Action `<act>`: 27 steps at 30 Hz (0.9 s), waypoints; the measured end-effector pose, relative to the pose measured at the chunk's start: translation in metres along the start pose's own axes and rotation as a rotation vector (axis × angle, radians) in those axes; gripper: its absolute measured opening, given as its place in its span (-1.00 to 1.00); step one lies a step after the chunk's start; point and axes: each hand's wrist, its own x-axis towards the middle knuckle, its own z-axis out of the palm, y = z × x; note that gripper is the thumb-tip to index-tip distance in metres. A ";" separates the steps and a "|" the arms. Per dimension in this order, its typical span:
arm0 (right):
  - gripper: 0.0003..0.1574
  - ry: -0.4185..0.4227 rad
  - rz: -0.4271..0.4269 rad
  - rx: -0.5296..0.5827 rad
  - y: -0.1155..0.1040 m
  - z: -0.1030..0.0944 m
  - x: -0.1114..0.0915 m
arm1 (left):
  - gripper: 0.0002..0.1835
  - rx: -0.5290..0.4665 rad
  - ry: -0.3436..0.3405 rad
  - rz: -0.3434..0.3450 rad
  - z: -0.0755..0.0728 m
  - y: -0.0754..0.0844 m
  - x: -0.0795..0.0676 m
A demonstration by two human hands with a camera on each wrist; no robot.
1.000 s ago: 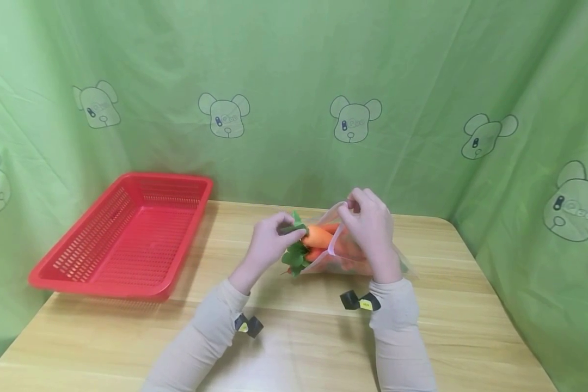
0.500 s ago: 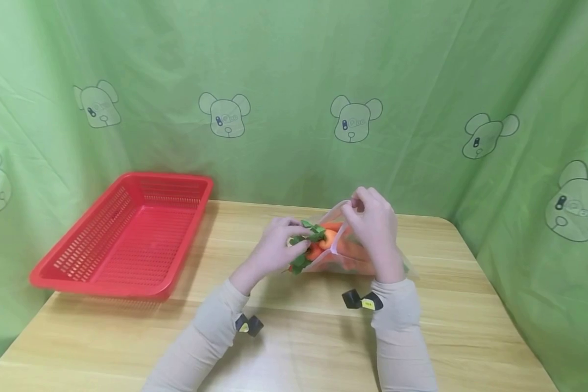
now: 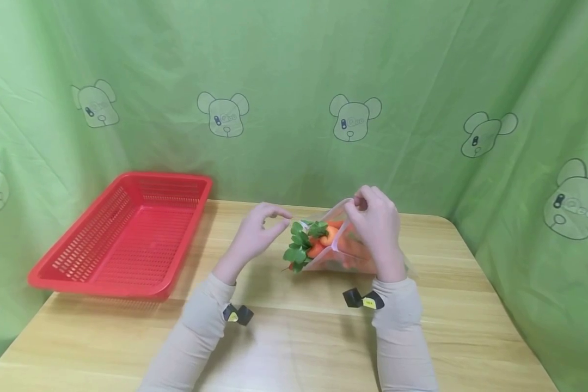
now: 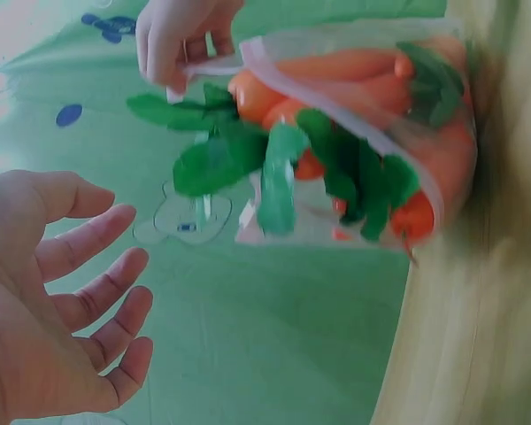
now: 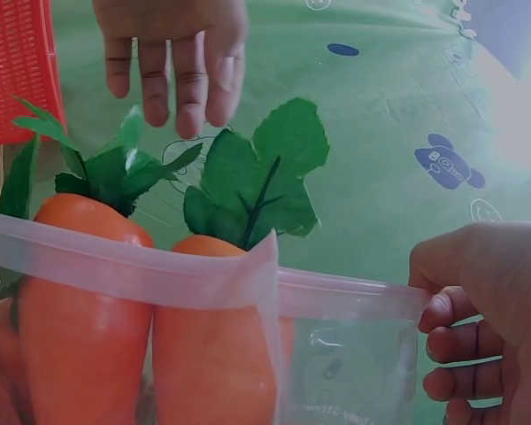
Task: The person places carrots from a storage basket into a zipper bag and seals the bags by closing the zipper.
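Note:
A clear zip bag (image 3: 340,265) with a pinkish band along its mouth lies on its side, mouth to the left. Inside are several orange carrots (image 5: 84,310); their green leaves (image 3: 296,246) stick out past the opening. Between thumb and forefinger my right hand (image 3: 376,228) pinches the upper corner of the mouth, holding it raised and spread. My left hand (image 3: 253,231) is in the air just left of the leaves, apart from them. In the left wrist view its fingers (image 4: 97,292) are loosely bent and nothing is in them.
A red plastic basket (image 3: 186,245) with slotted walls stands at the left of the wooden table (image 3: 294,337). Green curtains (image 3: 284,54) with printed bear heads hang behind and along both sides.
My left hand has pushed a carrot by its leaves deeper into the bag, let go and drawn back to the left. The right hand keeps its pinch on the bag's mouth, barely moving.

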 end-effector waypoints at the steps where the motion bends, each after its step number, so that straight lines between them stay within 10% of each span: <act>1: -0.89 0.005 0.000 0.004 0.000 -0.001 0.000 | -0.78 -0.007 0.006 -0.017 -0.001 -0.002 0.001; 9: -0.90 0.040 -0.002 0.021 -0.001 -0.004 0.001 | -0.75 -0.045 0.032 -0.075 -0.003 -0.023 0.007; 27: -0.90 0.070 -0.031 0.058 -0.007 -0.006 0.000 | -0.56 -0.148 -0.231 0.051 0.038 -0.054 0.019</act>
